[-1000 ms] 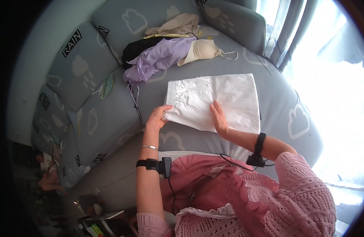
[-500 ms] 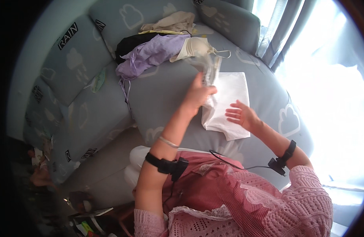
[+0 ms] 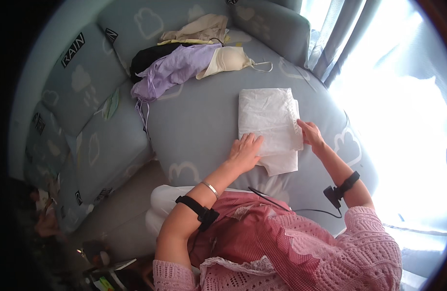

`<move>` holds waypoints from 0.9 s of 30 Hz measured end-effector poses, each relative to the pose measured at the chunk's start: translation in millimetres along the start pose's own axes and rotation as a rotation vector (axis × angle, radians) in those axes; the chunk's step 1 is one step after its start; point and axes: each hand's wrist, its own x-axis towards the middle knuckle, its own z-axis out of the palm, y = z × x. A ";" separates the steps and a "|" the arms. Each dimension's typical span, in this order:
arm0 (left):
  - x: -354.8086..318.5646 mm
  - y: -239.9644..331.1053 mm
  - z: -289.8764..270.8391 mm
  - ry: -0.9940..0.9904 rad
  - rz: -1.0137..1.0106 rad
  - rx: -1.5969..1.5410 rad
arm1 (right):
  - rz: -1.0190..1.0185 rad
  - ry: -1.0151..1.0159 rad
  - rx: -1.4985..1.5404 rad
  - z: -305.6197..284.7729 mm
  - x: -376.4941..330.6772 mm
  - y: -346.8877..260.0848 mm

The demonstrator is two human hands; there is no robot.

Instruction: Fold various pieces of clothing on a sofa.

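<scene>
A white, thin garment with a lacy trim lies folded in a rough rectangle on the grey sofa seat. Part of it sticks out beneath the top layer on the near side. Resting flat on its near left corner is my left hand, fingers spread. At the garment's right edge, beside the lace, my right hand touches the cloth with its fingertips, fingers stretched out and thumb apart. The fabric under my left palm is hidden.
Behind the garment lie a lilac strappy top, a cream bra, a black cloth and a beige cloth. The grey sofa curves round to the left. Curtains hang at the bright right side.
My left hand has laid the lifted part of the white garment over to the right and now rests on it. My right hand has moved to its right edge.
</scene>
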 end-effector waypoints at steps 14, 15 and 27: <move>-3.1 -5.8 37.1 0.373 0.133 0.714 | -0.102 0.097 -0.339 19.7 3.8 -5.4; -3.5 -7.1 37.9 0.342 0.124 0.715 | -0.093 0.055 -0.328 20.2 4.7 -4.5; -21.2 -29.4 36.5 0.355 0.379 0.639 | -0.844 0.373 -0.917 51.7 1.9 -24.0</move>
